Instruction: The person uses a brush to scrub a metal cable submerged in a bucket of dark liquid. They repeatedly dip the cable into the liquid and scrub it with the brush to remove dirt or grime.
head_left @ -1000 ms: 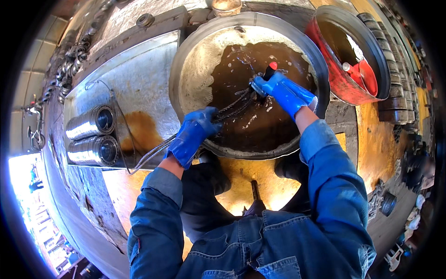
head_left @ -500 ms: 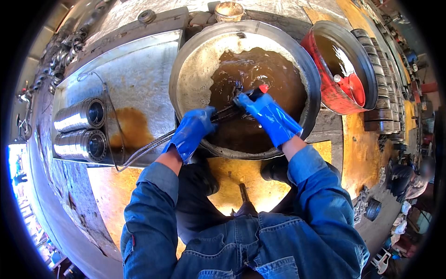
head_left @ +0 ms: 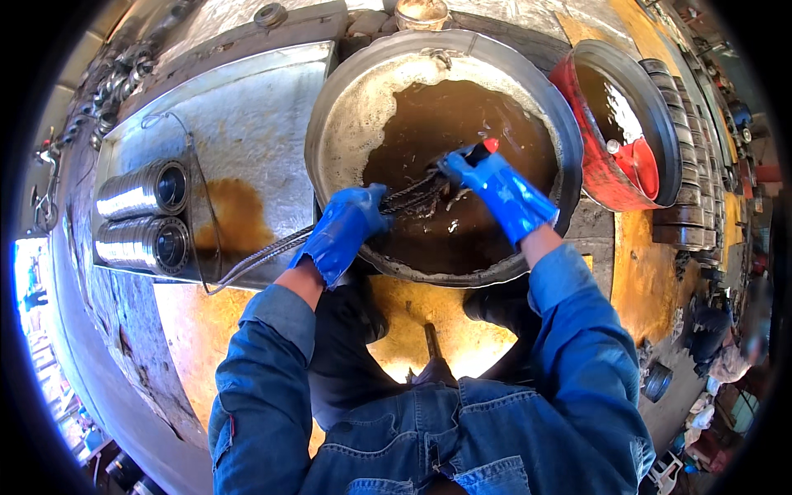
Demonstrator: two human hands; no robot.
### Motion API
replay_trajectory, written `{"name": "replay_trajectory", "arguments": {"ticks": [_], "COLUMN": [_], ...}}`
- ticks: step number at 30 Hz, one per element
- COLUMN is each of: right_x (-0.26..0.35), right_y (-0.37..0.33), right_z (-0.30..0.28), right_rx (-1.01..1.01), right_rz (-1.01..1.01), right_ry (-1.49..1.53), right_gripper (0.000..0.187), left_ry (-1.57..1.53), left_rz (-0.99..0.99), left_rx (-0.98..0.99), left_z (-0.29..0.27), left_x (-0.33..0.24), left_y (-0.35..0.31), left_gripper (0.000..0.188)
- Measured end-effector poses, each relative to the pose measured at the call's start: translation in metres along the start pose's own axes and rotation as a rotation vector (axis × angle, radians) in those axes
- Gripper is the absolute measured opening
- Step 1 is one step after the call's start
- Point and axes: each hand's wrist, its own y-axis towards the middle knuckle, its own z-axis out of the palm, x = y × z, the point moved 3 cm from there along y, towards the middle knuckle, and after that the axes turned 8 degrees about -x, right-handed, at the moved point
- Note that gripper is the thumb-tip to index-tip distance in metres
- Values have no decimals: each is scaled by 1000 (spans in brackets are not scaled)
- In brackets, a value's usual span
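Note:
Both hands wear blue rubber gloves over a wide round metal basin [head_left: 571, 169] of murky brown, foamy liquid [head_left: 429, 107]. My left hand [head_left: 351, 221] is closed round a bundle of braided wire cable [head_left: 276, 249] at the basin's near left edge. The cable runs on to the right across the liquid. My right hand [head_left: 499, 186] grips a dark handle with a red end [head_left: 490, 146], which looks like a brush; its working end by the cable is mostly hidden. Dark pieces on the cable under that hand are hard to make out.
A metal tray [head_left: 247, 107] on the left bears two stacks of shiny bearing rings [head_left: 142, 190] and a thin wire loop [head_left: 200, 181]. Right of the basin stands a red drum [head_left: 582, 136] holding liquid and a red container [head_left: 638, 165]. Stacked metal rings [head_left: 685, 235] stand beyond it.
My right hand has moved a little right and away from me with the handle. My left hand keeps its grip on the cable. The whole view has shifted slightly.

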Motion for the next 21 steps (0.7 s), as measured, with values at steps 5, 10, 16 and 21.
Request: {"name": "replay_trajectory", "arguments": {"ticks": [5, 10, 16, 21], "right_x": [-17, 24, 36, 65], "right_y": [73, 100, 59, -10], "right_z": [-18, -15, -14, -17], "right_rx": [-3, -141, -37, 13], "right_rz": [1, -103, -117, 38], "right_ry": [-552, -894, -595, -320], "right_gripper": [50, 42, 42, 45], "left_ry": [62, 9, 2, -43], "left_rz": [33, -1, 21, 77], "left_rx": [34, -9, -47, -52], "left_z": [4, 3, 6, -1], "left_x": [2, 2, 10, 1], "left_y": [0, -3, -8, -7], "left_gripper": [49, 44, 42, 41]}}
